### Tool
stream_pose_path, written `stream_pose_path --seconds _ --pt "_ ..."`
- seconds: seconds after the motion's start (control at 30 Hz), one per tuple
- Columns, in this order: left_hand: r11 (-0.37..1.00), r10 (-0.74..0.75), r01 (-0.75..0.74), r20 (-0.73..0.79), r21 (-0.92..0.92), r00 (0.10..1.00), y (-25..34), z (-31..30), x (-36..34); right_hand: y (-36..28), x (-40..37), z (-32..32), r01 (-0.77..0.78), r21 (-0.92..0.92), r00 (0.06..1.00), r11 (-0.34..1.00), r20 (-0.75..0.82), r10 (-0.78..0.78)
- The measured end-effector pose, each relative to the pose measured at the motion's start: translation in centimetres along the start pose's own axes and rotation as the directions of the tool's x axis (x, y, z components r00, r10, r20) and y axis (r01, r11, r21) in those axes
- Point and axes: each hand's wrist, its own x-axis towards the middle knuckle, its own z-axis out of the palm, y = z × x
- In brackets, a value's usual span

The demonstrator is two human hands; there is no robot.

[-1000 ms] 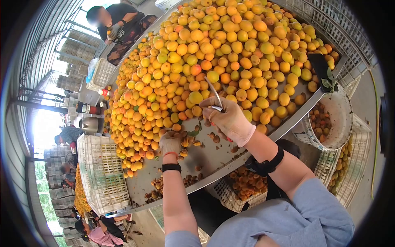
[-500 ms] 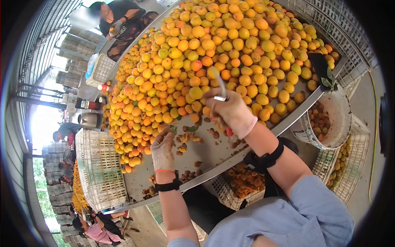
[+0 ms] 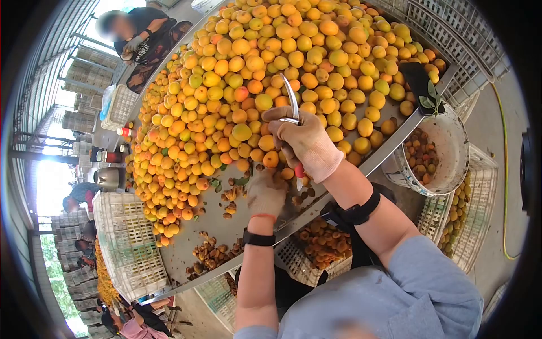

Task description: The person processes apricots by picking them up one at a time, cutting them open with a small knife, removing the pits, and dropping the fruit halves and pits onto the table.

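Note:
My right hand [image 3: 307,138], in a pale glove, is wrapped round a curved metal tool [image 3: 292,96] with a red handle end [image 3: 299,172]. The tool's blade points up over the heap of orange-yellow fruit [image 3: 226,85]. My left hand [image 3: 266,192], also gloved, reaches down to the metal table [image 3: 192,229] at the heap's lower edge. Its fingertips are blurred and partly hidden, so I cannot tell what they hold. Small brown pieces [image 3: 209,251] lie on the table to the left of my left hand.
A white bucket [image 3: 460,152] of dark pieces stands at the right, below a black object [image 3: 415,79] with leaves. A crate [image 3: 132,243] stands at the left and another [image 3: 299,263] of halved fruit below the table edge. A co-worker [image 3: 149,39] is at the upper left.
My left hand has moved right, towards my right hand and the fruit heap's edge. The camera view has shifted, so the table and bucket appear further left. The tool remains in my right hand.

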Motion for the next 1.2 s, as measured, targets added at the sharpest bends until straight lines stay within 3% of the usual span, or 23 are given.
stream_pose_path --seconds 0.03,0.07,0.13,0.17,0.23,0.27,0.3,0.37,0.4,0.43,0.5,0.57,0.6,0.63,0.67,0.73,0.77,0.9,0.93,0.97,1.03,1.2 --pt "0.984 0.005 0.006 0.059 -0.176 0.998 0.2 -0.9 -0.5 -0.1 -0.2 -0.1 0.003 0.004 1.000 1.000 0.005 -0.003" --pt "0.986 0.007 0.002 0.051 -0.167 0.999 0.0 -1.8 -0.8 -0.2 -0.2 -0.1 -0.025 -0.018 0.999 1.000 0.036 0.025" --pt "0.786 -0.081 0.099 0.057 -0.610 0.995 -1.1 -3.5 -2.0 -0.1 -0.5 -0.1 -0.049 -0.104 0.992 0.993 0.114 0.061" --pt "0.791 -0.086 0.096 0.045 -0.604 0.995 -1.6 -3.9 -2.5 0.1 -0.7 0.0 -0.046 -0.097 0.990 0.994 0.127 0.058" --pt "0.218 0.004 0.013 0.015 -0.976 1.000 -2.7 -4.7 -3.4 1.0 -1.0 0.5 -0.088 -0.249 0.968 0.965 0.206 0.142" --pt "0.059 0.075 -0.041 -0.037 -0.997 0.997 -3.2 -5.1 -3.6 2.0 -1.1 0.9 -0.031 -0.299 0.971 0.954 0.218 0.100" --pt "0.061 0.071 -0.057 -0.053 -0.996 0.996 -3.3 -5.4 -3.8 3.3 -1.0 1.0 -0.022 -0.299 0.968 0.954 0.234 0.096" --pt "-0.228 0.153 -0.059 -0.095 -0.972 0.984 -3.3 -5.8 -4.2 4.9 -1.0 1.2 0.154 -0.459 0.925 0.875 0.378 0.036" --pt "-0.226 0.152 -0.067 -0.103 -0.972 0.983 -3.2 -6.0 -4.3 4.2 -1.8 1.6 0.085 -0.543 0.922 0.835 0.360 0.140" --pt "-0.211 0.118 -0.097 -0.124 -0.973 0.985 -3.2 -6.0 -4.5 4.7 -1.8 1.7 0.090 -0.542 0.920 0.835 0.367 0.138" --pt "-0.198 0.086 -0.129 -0.148 -0.972 0.985 -3.1 -6.0 -4.9 5.6 -1.7 1.9 0.320 -0.591 0.903 0.741 0.426 -0.050" --pt "0.030 0.003 -0.290 -0.290 -0.957 0.957 -3.0 -5.7 -5.1 5.5 -2.1 2.0 0.261 -0.580 0.912 0.772 0.411 0.001" --pt "0.026 0.003 -0.291 -0.291 -0.957 0.957 -2.8 -5.4 -5.2 5.5 -2.3 2.2 0.100 -0.513 0.917 0.853 0.380 0.121" --pt "0.249 -0.012 -0.329 -0.342 -0.911 0.940 -2.7 -5.2 -5.2 5.5 -2.5 2.4 -0.069 -0.433 0.901 0.899 0.359 0.242" --pt "0.461 -0.015 -0.343 -0.394 -0.818 0.919 -2.5 -5.0 -5.3 5.9 -2.4 2.4 -0.069 -0.435 0.902 0.898 0.358 0.243" --pt "0.448 -0.022 -0.296 -0.341 -0.844 0.940 -1.9 -5.2 -5.7 7.1 -2.0 2.2 0.115 -0.513 0.931 0.851 0.353 0.087" --pt "0.436 -0.026 -0.250 -0.290 -0.864 0.957 -1.7 -5.3 -5.8 7.3 -1.9 2.0 0.116 -0.516 0.933 0.849 0.351 0.085" --pt "0.503 -0.028 -0.293 -0.354 -0.813 0.935 -2.1 -5.3 -5.7 7.0 -2.1 1.9 0.311 -0.594 0.915 0.742 0.398 -0.065" --pt "0.374 -0.088 -0.269 -0.323 -0.887 0.942 -2.2 -5.4 -5.7 6.8 -2.2 2.0 0.371 -0.631 0.900 0.681 0.425 -0.098" --pt "0.236 -0.142 -0.247 -0.284 -0.940 0.948 -2.2 -5.6 -5.6 6.5 -2.4 2.1 0.376 -0.627 0.897 0.682 0.430 -0.100" --pt "0.234 -0.102 -0.279 -0.309 -0.931 0.946 -2.1 -5.9 -5.8 5.9 -2.9 2.2 0.199 -0.579 0.890 0.791 0.445 0.102" --pt "0.257 -0.076 -0.295 -0.323 -0.920 0.943 -1.2 -6.0 -6.0 6.8 -3.2 2.4 0.370 -0.598 0.864 0.710 0.502 -0.028"
